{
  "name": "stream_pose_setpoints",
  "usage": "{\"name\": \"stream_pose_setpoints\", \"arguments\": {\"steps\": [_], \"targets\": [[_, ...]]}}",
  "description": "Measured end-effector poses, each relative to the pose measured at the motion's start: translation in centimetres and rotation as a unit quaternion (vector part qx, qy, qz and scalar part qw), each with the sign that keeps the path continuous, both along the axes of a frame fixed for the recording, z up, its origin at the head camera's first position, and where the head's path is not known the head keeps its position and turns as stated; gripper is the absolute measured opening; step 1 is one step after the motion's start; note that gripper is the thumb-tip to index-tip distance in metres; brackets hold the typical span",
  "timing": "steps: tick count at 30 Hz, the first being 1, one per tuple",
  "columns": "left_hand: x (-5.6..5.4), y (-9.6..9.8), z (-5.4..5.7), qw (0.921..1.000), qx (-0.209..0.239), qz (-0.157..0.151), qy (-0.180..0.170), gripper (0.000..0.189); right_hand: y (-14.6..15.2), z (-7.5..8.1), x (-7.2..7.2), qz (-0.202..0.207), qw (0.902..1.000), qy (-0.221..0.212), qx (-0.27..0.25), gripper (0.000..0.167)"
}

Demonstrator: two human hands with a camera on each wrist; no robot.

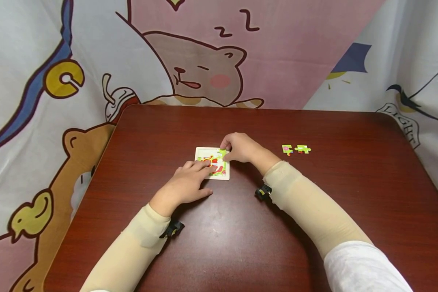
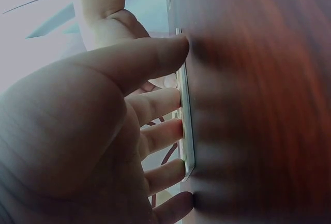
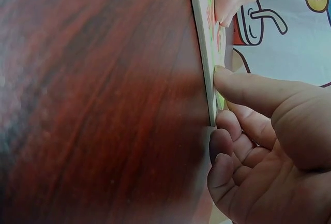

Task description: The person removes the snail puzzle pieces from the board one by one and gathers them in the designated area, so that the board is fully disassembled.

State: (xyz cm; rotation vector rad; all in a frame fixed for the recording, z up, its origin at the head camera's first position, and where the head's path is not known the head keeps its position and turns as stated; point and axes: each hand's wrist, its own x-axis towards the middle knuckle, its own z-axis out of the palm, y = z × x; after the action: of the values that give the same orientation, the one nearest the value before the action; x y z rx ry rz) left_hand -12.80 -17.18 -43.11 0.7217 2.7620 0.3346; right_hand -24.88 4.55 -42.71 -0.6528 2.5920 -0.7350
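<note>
A small square jigsaw puzzle board (image 1: 201, 152) with a cream frame and a red, green and white picture lies on the table. My left hand (image 1: 185, 184) rests its outstretched fingertips on the board's near left part, covering some of the picture. In the left wrist view, several fingertips (image 2: 173, 129) press along the board's top face, and the thumb is held apart from them. At the far right corner, my right hand (image 1: 242, 148) pinches a green puzzle piece (image 1: 222, 153) between thumb and index finger. The right wrist view shows this piece (image 3: 221, 102) partly hidden by the fingers.
Two loose puzzle pieces lie to the right of my right hand: one with a pink flower (image 1: 286, 149), the other green with red and white (image 1: 303, 149). The dark red wooden table (image 1: 219, 235) meets a printed cartoon cloth (image 1: 277, 73) at its back edge.
</note>
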Motion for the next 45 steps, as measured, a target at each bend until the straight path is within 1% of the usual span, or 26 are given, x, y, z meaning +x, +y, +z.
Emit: {"name": "stream_pose_setpoints", "arguments": {"steps": [5,11,19,26,32,36,42,45], "targets": [[-0.07,0.02,-0.13,1.0,0.0,0.0,0.002,0.072,-0.03,-0.06,-0.06,-0.002,1.0,0.002,0.002,0.03],[-0.02,0.07,-0.04,1.0,0.0,0.001,0.002,0.072,-0.06,-0.07,-0.1,-0.002,1.0,0.007,0.002,0.031],[-0.06,0.04,-0.09,1.0,-0.001,0.002,0.0,0.072,-0.03,-0.05,-0.14,-0.002,0.9999,0.014,-0.005,0.031],[-0.01,-0.03,-0.06,1.0,0.001,0.003,-0.001,0.072,-0.07,-0.03,0.13,-0.008,0.9998,0.009,-0.018,0.031],[0.12,0.01,0.06,1.0,0.005,0.001,0.001,0.071,0.19,-0.32,0.19,0.01,0.9991,0.016,-0.038,0.031],[0.11,0.0,0.0,1.0,0.004,0.003,-0.003,0.072,0.42,-0.29,0.19,0.035,0.9976,0.05,-0.035,0.031],[-0.02,-0.2,-0.55,1.0,0.007,0.004,0.003,0.072,0.6,-0.08,0.24,0.065,0.9892,0.128,0.025,0.031],[-0.04,-0.15,-0.67,0.9999,0.009,0.001,0.005,0.071,0.63,-0.09,0.34,0.068,0.986,0.145,0.044,0.032]]}}
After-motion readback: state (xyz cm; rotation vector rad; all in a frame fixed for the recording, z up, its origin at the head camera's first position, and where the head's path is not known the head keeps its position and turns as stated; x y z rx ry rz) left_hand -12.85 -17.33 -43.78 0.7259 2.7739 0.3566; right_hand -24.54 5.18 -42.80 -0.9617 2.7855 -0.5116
